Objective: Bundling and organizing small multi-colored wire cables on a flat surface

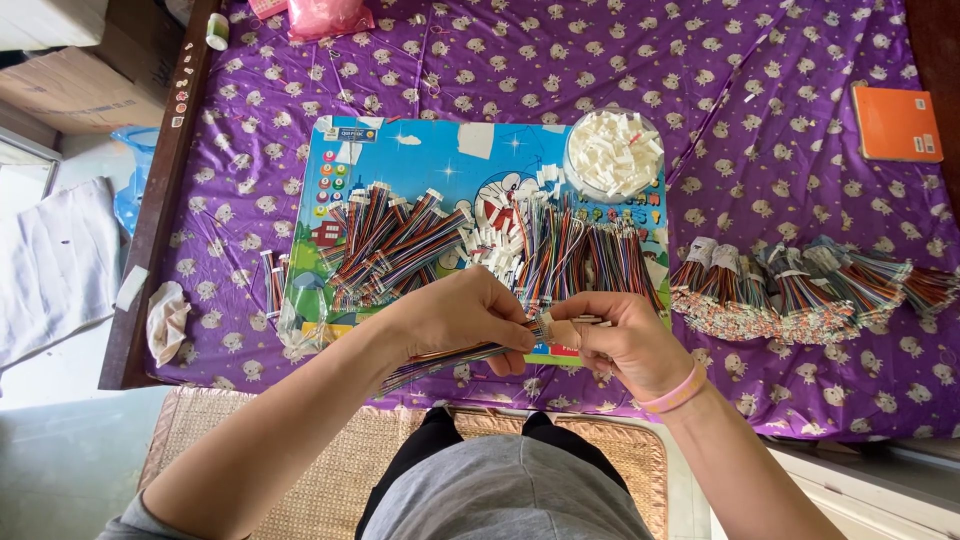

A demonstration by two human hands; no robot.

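mid-batch: my left hand [470, 315] grips a wire bundle [440, 358], right hand [620, 335] pinches its connector [560, 325].
finished bundles [800, 285] at 3 o'clock; loose wires [480, 245], bowl [612, 152] of housings at 12 remain.

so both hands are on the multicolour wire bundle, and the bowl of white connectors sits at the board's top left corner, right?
Not quite. The head view shows the bowl of white connectors at the board's top right corner. Both the left hand and right hand hold the wire bundle.

Packaging-wise there's not much: a brown cardboard box [85, 75] sits in the upper left corner, with a white box [45, 20] on top. A pink plastic bag [325, 17] lies at the top edge, and a crumpled blue bag [133, 170] is stuffed at left.
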